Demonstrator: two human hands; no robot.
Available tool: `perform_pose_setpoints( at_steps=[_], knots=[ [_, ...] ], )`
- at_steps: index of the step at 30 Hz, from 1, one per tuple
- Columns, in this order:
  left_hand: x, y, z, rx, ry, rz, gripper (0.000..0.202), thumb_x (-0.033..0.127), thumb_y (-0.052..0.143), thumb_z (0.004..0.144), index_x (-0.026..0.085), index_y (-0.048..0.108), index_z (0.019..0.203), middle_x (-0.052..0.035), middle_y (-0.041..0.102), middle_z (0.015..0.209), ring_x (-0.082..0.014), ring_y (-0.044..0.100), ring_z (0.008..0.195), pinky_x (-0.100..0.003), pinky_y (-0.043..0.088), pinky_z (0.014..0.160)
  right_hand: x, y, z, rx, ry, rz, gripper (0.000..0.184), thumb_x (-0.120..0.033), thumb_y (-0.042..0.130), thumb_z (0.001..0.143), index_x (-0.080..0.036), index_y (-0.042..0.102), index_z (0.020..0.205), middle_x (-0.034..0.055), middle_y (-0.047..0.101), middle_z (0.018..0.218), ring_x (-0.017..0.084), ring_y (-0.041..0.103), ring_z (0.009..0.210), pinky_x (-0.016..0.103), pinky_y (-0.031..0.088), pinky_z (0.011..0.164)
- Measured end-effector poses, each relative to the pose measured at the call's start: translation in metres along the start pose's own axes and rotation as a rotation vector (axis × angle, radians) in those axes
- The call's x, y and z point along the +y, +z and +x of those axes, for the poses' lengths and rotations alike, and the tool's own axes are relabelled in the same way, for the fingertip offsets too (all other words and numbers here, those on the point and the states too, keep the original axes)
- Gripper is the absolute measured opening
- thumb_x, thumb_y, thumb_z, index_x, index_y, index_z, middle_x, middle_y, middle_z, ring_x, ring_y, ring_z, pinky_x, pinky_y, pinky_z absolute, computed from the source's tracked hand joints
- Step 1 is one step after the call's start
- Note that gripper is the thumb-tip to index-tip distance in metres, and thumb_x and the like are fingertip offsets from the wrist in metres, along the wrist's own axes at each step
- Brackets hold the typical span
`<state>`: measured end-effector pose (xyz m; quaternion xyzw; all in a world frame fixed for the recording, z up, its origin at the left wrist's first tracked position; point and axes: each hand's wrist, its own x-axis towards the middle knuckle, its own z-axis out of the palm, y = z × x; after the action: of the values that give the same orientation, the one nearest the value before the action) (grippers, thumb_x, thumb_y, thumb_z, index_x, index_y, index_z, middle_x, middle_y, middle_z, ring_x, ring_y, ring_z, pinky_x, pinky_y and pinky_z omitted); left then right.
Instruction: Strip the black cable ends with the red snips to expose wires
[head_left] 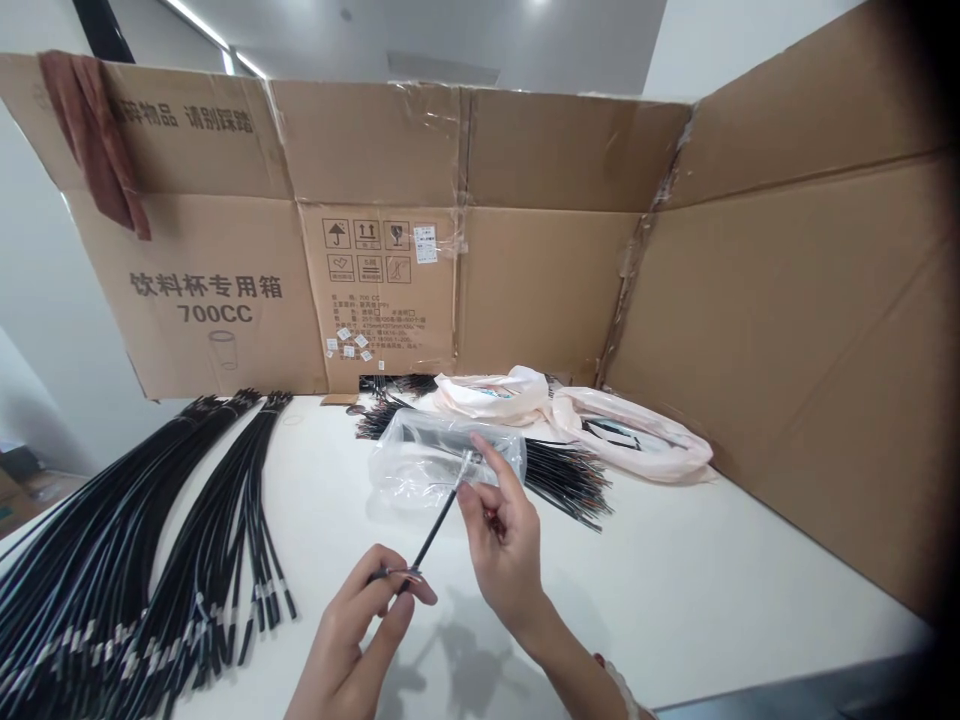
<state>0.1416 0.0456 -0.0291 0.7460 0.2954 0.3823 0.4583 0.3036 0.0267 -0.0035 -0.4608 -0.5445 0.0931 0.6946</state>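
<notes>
My left hand [360, 630] is closed around a short length of black cable [435, 530], pinching it near its lower end between thumb and fingers. The cable slants up to the right. At its upper end sits a small clear sleeve-like piece [466, 468], between the thumb and forefinger of my right hand [508, 545]. Small reddish-brown bits, too small to name, show in the curled fingers of that hand. Behind the fingertips lies an open clear plastic bag [405, 470] on the white table [675, 580].
Bundles of black cables [187, 540] with pale-tagged ends cover the table's left side. More black wires [570, 485] lie under and beside the bag. Two pinkish-white bags [637, 440] rest farther back. Cardboard walls [547, 290] enclose the back and right; a brown cloth [94, 140] hangs top left.
</notes>
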Motion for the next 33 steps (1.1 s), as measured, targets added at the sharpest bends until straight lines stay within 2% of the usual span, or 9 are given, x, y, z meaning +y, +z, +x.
perform_pose_setpoints(
  at_steps=[6,11,14,18,22,26,30,33],
  knots=[
    [-0.007,-0.007,0.002,-0.037,0.029,0.051,0.033,0.045,0.047,0.094,0.025,0.071,0.084,-0.0036,0.056,0.089,-0.0146,0.056,0.080,-0.020,0.046,0.073,0.000,0.002,-0.006,0.014,-0.124,-0.109,0.043,-0.020,0.049,0.098,-0.020,0.045,0.141,-0.0108,0.027,0.056,0.005,0.022,0.047,0.018,0.020,0.042],
    [-0.008,-0.013,0.004,-0.001,0.007,0.016,0.033,0.049,0.052,0.091,0.025,0.072,0.082,-0.0050,0.062,0.097,-0.0184,0.059,0.096,-0.021,0.048,0.080,0.001,-0.001,-0.010,0.041,-0.245,-0.223,0.042,-0.013,0.048,0.096,-0.020,0.047,0.138,-0.0108,0.028,0.056,0.004,0.024,0.044,0.018,0.021,0.042],
    [-0.012,-0.018,0.004,-0.028,0.019,0.047,0.033,0.048,0.051,0.091,0.025,0.073,0.083,-0.0051,0.062,0.099,-0.0183,0.059,0.094,-0.022,0.048,0.078,-0.003,-0.002,-0.009,-0.001,-0.156,-0.127,0.030,-0.017,0.048,0.096,-0.018,0.053,0.126,-0.0112,0.029,0.055,0.005,0.024,0.043,0.019,0.021,0.042],
    [-0.014,-0.023,0.005,-0.068,0.046,0.100,0.033,0.046,0.047,0.094,0.024,0.071,0.084,-0.0042,0.058,0.091,-0.0164,0.059,0.087,-0.021,0.046,0.075,-0.013,-0.007,0.002,-0.075,-0.019,0.001,0.015,-0.027,0.048,0.097,-0.018,0.051,0.109,-0.0125,0.027,0.052,0.006,0.022,0.045,0.019,0.019,0.041],
    [-0.009,-0.024,0.004,-0.140,0.060,0.113,0.033,0.044,0.046,0.095,0.024,0.069,0.083,-0.0038,0.057,0.088,-0.0157,0.058,0.084,-0.022,0.044,0.071,-0.019,-0.021,0.019,-0.190,0.014,0.009,0.014,-0.032,0.057,0.091,-0.019,0.052,0.091,-0.0126,0.027,0.050,0.006,0.022,0.044,0.020,0.020,0.041],
    [-0.002,-0.023,0.000,-0.106,-0.002,0.076,0.034,0.047,0.046,0.094,0.024,0.068,0.081,-0.0029,0.055,0.088,-0.0158,0.055,0.083,-0.022,0.042,0.071,-0.025,-0.032,0.026,-0.227,0.003,-0.059,0.013,-0.030,0.061,0.087,-0.018,0.057,0.088,-0.0117,0.028,0.051,0.006,0.024,0.045,0.019,0.023,0.043],
    [-0.004,-0.022,-0.004,-0.091,0.006,0.148,0.036,0.048,0.045,0.094,0.024,0.068,0.080,-0.0042,0.056,0.096,-0.0176,0.055,0.092,-0.024,0.044,0.082,-0.030,-0.034,0.022,-0.204,-0.037,-0.184,0.008,-0.024,0.063,0.085,-0.017,0.059,0.085,-0.0115,0.028,0.052,0.005,0.024,0.047,0.019,0.027,0.046],
    [-0.011,-0.023,-0.005,-0.056,0.029,0.244,0.037,0.048,0.042,0.095,0.024,0.069,0.084,-0.0075,0.054,0.119,-0.0230,0.050,0.117,-0.034,0.042,0.102,-0.029,-0.032,0.017,-0.181,-0.093,-0.262,0.005,-0.021,0.060,0.086,-0.017,0.060,0.083,-0.0103,0.033,0.052,0.005,0.029,0.046,0.018,0.030,0.047]
  ],
)
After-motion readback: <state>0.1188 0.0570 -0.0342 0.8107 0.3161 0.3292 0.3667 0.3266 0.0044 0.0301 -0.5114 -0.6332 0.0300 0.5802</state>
